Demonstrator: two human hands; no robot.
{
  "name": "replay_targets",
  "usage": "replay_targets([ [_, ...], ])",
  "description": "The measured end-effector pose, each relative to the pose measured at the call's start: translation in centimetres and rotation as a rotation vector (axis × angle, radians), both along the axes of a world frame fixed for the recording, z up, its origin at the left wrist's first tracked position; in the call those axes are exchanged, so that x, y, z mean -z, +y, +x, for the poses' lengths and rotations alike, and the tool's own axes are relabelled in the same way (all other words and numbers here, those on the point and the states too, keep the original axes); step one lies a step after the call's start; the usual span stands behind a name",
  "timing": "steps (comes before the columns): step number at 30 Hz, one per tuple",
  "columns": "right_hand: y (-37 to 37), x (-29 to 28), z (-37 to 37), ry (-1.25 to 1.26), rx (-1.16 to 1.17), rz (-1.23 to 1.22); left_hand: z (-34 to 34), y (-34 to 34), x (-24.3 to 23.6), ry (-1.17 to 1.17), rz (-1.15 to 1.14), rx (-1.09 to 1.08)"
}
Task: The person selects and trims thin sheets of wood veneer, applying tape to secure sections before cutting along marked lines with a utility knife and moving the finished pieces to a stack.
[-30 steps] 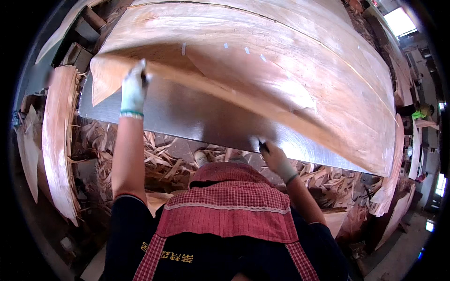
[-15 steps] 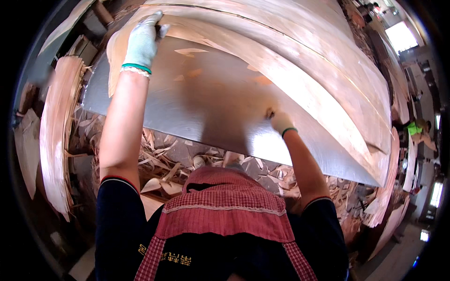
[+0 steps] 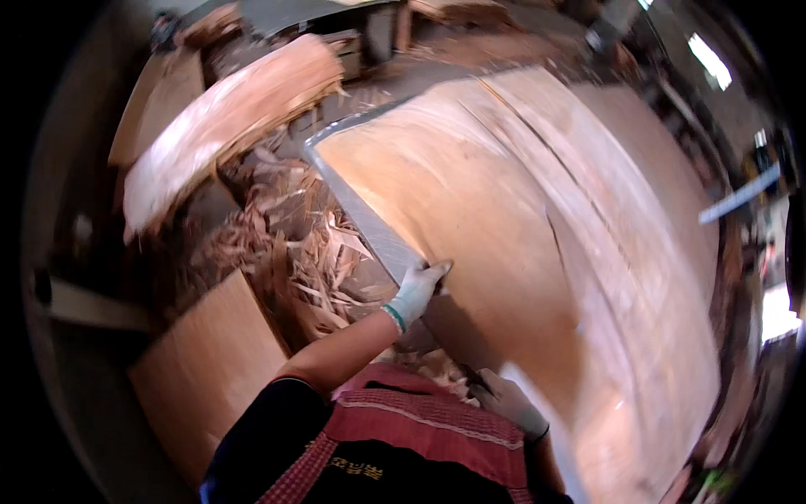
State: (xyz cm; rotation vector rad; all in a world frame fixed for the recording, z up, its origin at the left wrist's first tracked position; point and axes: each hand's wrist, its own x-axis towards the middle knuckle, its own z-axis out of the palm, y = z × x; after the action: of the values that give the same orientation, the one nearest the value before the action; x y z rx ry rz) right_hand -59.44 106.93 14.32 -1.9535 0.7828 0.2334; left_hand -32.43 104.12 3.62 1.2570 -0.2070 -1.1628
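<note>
A broad, thin sheet of wood veneer (image 3: 470, 202) lies on a metal-topped table (image 3: 369, 227), whose grey surface shows along the near left edge. My left hand (image 3: 413, 292), in a pale glove with a green cuff, is closed on the near edge of the veneer, thumb on top. Lower right, close to my apron, my gloved right hand (image 3: 510, 403) is closed beside the same edge. Something small and dark pokes out from its fingers, too blurred to name. Further veneer (image 3: 621, 244) with a long dark split lies on the far right side.
Curled wood scraps (image 3: 323, 269) litter the floor left of the table. A stack of pale veneer (image 3: 243, 118) stands at the upper left. Nearer me on the left is a flat wooden sheet (image 3: 214, 361). A dark bench (image 3: 319, 17) stands at the back.
The view has swung left. The veneer now covers most of the formerly bare metal. My left hand has come from its far left part to the near edge; my right hand is closer to my body.
</note>
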Motion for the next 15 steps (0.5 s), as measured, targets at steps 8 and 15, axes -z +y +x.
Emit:
replay_targets([
  [8,-6.7,-3.1,13.6,-0.461,0.333,0.053,6.4,6.1,4.9,0.091,0.009,0.093],
  [15,-8.0,0.4,29.6,-0.696,0.509,0.253,21.4,13.6,8.4,-0.047,0.094,0.04],
])
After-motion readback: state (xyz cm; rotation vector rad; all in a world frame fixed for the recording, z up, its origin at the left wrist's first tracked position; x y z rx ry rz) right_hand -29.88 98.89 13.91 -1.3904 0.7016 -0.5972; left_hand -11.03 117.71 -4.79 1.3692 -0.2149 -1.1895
